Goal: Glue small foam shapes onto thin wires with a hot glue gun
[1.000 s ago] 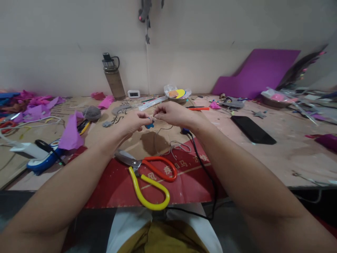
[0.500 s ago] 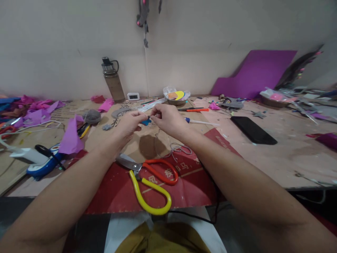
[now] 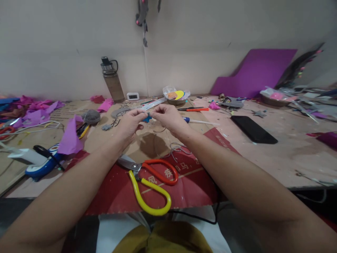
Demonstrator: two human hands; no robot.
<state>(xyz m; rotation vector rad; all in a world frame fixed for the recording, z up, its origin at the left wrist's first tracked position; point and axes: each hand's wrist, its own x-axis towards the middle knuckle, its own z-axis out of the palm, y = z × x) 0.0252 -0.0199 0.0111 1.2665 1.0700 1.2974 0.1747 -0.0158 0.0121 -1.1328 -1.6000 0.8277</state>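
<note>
My left hand (image 3: 133, 123) is closed in a pinch on a small blue piece (image 3: 146, 118), perhaps felt, held above the table. Close beside it, my right hand (image 3: 168, 118) pinches at the piece's right edge; what exactly its fingertips grip is too small to make out. A thin grey cord (image 3: 179, 149) lies loosely below the hands. Nearer to me, scissors (image 3: 137, 167) with one red and one yellow handle rest on the red printed sheet (image 3: 189, 191). To the right of my right hand is a white pen-like stick (image 3: 200, 122) with a blue end.
A black phone (image 3: 252, 129) lies at right. A bottle (image 3: 112, 82), a small white clock-like device (image 3: 133, 96) and a bowl (image 3: 176, 101) stand along the wall. Purple felt (image 3: 70, 137), grey yarn (image 3: 91, 117) and a blue-and-white tool (image 3: 44, 168) lie at left.
My fingertips have shifted slightly around the blue piece, and the two hands stay close together. The camera view has moved a little; the things on the table stay put.
</note>
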